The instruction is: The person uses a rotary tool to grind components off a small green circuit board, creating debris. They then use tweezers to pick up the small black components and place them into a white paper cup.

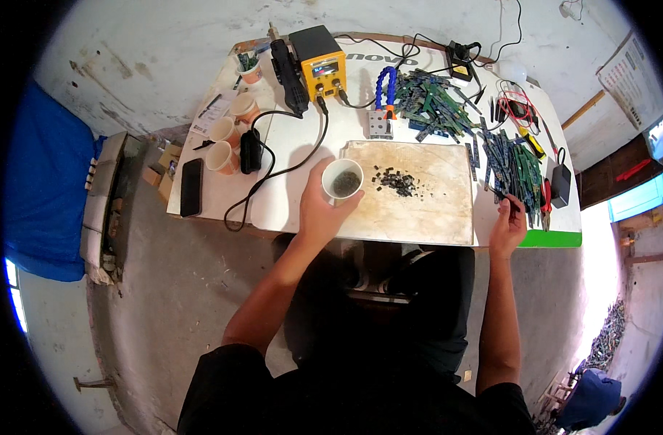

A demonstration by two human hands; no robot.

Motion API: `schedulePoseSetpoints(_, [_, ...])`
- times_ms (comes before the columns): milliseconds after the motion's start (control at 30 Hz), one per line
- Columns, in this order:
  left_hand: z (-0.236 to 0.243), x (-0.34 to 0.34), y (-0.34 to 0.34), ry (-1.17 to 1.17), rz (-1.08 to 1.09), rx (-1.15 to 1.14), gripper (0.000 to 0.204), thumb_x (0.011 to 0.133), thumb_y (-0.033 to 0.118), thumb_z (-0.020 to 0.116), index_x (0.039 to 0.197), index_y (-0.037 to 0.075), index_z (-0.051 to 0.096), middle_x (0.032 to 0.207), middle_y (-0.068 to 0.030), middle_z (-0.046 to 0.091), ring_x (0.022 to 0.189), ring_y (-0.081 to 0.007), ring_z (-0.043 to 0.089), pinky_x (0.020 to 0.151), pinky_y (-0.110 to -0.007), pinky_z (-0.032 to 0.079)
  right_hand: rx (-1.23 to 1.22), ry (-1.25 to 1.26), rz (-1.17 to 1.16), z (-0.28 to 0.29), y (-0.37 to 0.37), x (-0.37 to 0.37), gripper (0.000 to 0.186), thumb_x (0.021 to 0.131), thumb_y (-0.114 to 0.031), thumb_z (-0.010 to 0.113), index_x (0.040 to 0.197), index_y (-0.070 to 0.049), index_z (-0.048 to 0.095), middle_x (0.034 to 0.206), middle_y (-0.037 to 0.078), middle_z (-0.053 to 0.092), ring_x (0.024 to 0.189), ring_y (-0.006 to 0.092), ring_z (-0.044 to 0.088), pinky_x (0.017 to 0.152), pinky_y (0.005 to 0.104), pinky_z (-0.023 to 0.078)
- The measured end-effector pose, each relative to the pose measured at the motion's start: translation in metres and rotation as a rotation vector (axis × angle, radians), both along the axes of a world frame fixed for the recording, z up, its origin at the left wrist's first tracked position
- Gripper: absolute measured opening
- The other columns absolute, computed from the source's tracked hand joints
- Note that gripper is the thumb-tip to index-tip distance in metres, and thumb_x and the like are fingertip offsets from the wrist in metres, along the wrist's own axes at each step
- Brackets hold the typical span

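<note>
My left hand (322, 206) is wrapped round a white paper cup (334, 190) over the left edge of a stained tan board (425, 217). Small dark bits line the cup's bottom. Beside it on the board lies a loose heap of small black chips (398, 183). At the board's right, my right hand (508, 228) is closed on a thin dark tool (516, 210), perhaps tweezers, its tip near a pile of narrow circuit-board strips (516, 163). The fingers partly hide the tool.
A larger strip pile (433, 101) lies behind the board. Left of it stand a yellow soldering station (322, 67), a blue flexible hose (380, 87), several paper cups (221, 158) and a phone (191, 188). Black cables (302, 161) cross the table's left. Red-handled pliers (545, 199) lie right.
</note>
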State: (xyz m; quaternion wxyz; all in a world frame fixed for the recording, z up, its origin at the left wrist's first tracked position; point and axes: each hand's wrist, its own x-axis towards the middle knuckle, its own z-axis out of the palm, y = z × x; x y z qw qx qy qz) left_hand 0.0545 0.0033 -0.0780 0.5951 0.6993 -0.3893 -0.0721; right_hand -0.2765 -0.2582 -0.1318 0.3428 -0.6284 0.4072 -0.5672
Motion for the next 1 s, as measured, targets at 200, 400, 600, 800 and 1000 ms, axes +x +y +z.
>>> schedulePoseSetpoints(200, [-0.012,-0.005,-0.002,0.082,0.012,-0.029,0.097,0.083,0.012,0.095,0.160,-0.001,0.039,0.149,-0.0176,0.057,0.135,-0.0268,0.060,0.113,-0.040,0.051,0.038,-0.019,0.043,-0.002,-0.001,0.000,0.021,0.108,-0.013,0.072,0.125,0.000,0.072,0.100,0.001,0.072,0.087,0.0067,0.062,0.079,0.0224,0.050])
schedulePoseSetpoints(400, [-0.005,-0.062,0.040,-0.456,0.283,0.023,0.067,0.084,0.004,0.085,0.142,0.000,0.051,0.139,-0.0188,0.057,0.121,-0.0334,0.060,0.107,-0.048,0.049,0.079,-0.016,0.103,-0.001,0.000,-0.003,0.020,0.109,-0.011,0.071,0.124,0.001,0.070,0.106,0.003,0.073,0.096,0.0088,0.065,0.086,0.0238,0.051])
schedulePoseSetpoints(600, [0.013,-0.112,0.042,-0.337,-0.145,-0.104,0.020,0.081,0.000,0.082,0.097,0.005,0.071,0.094,-0.0128,0.071,0.083,-0.0316,0.068,0.078,-0.041,0.055,-0.013,0.086,0.329,0.039,0.041,0.018,0.014,0.105,-0.003,0.070,0.118,0.002,0.072,0.109,0.009,0.074,0.099,0.0156,0.068,0.092,0.0288,0.054])
schedulePoseSetpoints(800, [0.008,-0.053,0.037,-0.194,0.183,-0.062,0.030,0.083,0.000,0.082,0.107,0.004,0.063,0.104,-0.0105,0.066,0.086,-0.0236,0.061,0.079,-0.036,0.050,-0.090,0.249,0.502,0.082,0.089,0.076,0.012,0.099,0.001,0.073,0.111,0.003,0.074,0.105,0.018,0.075,0.097,0.0271,0.074,0.089,0.0335,0.057])
schedulePoseSetpoints(1000, [0.004,-0.016,0.020,-0.145,0.223,0.193,0.085,0.077,0.019,0.097,0.146,0.003,0.051,0.132,-0.0120,0.058,0.116,-0.0258,0.052,0.099,-0.042,0.047,-0.128,0.330,0.521,0.082,0.097,0.106,0.012,0.099,0.000,0.074,0.110,0.002,0.074,0.104,0.018,0.075,0.087,0.0289,0.075,0.079,0.0346,0.060])
